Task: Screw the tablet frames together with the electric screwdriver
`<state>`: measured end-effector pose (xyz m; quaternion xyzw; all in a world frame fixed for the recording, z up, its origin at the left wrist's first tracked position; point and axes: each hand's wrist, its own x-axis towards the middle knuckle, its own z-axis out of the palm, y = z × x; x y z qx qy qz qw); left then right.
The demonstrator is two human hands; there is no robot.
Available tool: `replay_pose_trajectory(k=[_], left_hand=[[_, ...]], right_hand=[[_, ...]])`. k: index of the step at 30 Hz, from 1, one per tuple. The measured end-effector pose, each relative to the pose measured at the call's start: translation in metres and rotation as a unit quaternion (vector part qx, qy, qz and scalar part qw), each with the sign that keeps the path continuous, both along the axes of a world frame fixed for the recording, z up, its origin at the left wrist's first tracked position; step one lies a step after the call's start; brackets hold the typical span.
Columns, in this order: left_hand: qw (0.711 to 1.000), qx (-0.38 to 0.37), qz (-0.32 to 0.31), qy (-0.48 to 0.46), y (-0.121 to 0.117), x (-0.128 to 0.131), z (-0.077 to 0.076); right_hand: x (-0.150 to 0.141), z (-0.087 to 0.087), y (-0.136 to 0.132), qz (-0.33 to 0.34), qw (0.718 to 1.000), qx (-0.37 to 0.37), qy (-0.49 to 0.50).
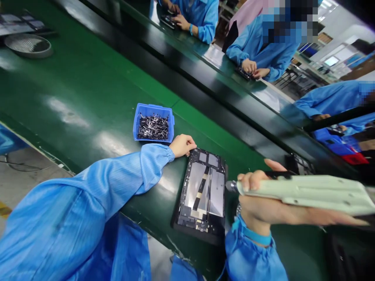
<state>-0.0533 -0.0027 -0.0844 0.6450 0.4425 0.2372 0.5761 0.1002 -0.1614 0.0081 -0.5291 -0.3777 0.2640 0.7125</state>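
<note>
An opened tablet [202, 187] lies on the green bench with its inside facing up, showing silvery plates, a dark ribbon cable and circuit boards. At its upper left corner is my left hand [183, 146], the fingertips pinched together; whatever they hold is hidden. My right hand [254, 195] is wrapped round a pale green electric screwdriver [310, 191], held tilted sideways to the right of the tablet. The screwdriver's dark tip points left towards the tablet's edge. Just beyond my left wrist, a blue bin [136, 127] contains many small dark and silvery parts.
A round grey dish [29, 46] stands at the far left of the green bench [88, 86]. A long dark raised rail [187, 78] runs diagonally behind the tablet. Beyond it, several people in blue smocks handle devices. A black object [351, 249] lies at the lower right.
</note>
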Motion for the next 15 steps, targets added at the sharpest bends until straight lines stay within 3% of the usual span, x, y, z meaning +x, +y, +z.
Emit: replay_pose_trajectory(k=[3, 6, 15], left_hand=[[0.999, -0.020, -0.023, -0.017, -0.008, 0.000, -0.003], [0.998, -0.043, -0.043, -0.028, -0.014, 0.001, -0.005], [0.994, -0.059, -0.087, 0.009, -0.007, -0.006, 0.002]], right_hand=[[-0.023, -0.004, 0.037, 0.042, 0.996, 0.064, -0.038], [-0.040, -0.010, 0.064, 0.070, 0.995, 0.071, -0.029], [-0.055, -0.026, 0.096, 0.059, 0.994, 0.082, -0.032]])
